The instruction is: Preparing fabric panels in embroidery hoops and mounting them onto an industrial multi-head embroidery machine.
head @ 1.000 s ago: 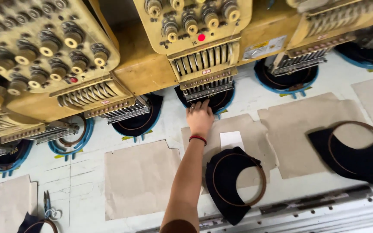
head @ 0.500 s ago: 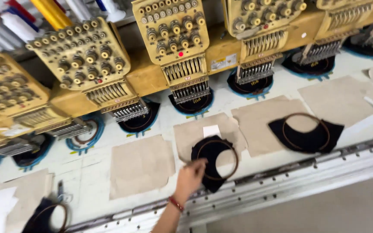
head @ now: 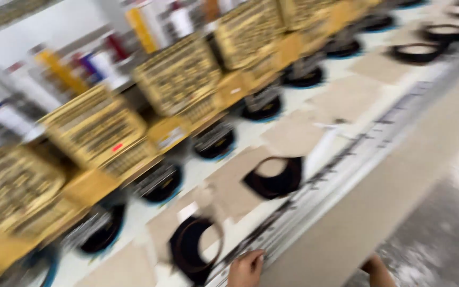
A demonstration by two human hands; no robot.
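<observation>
A: Looking at a heavily blurred frame. One hand (head: 246, 269) is resting at the front edge of the machine table (head: 314, 159), fingers curled down near the metal rail (head: 341, 175); I cannot tell whether it is gripping anything.

B: Which hand is it?

A: Reading it as the left. Something skin-toned is showing at the bottom right (possibly the other arm), but the right hand itself is out of view.

B: Where is the hooped piece sitting?

A: The nearest black hooped fabric (head: 193, 250) is lying flat on a tan backing sheet (head: 160, 228), just beside the hand, in front of a yellow embroidery head (head: 94, 130). A second hoop (head: 274, 175) is lying further along.

B: How is it handling?

A: Judging it light: stiff ring, limp cloth. Taking it by the ring's rim is looking safest; the loose backing is likely sliding.
</observation>
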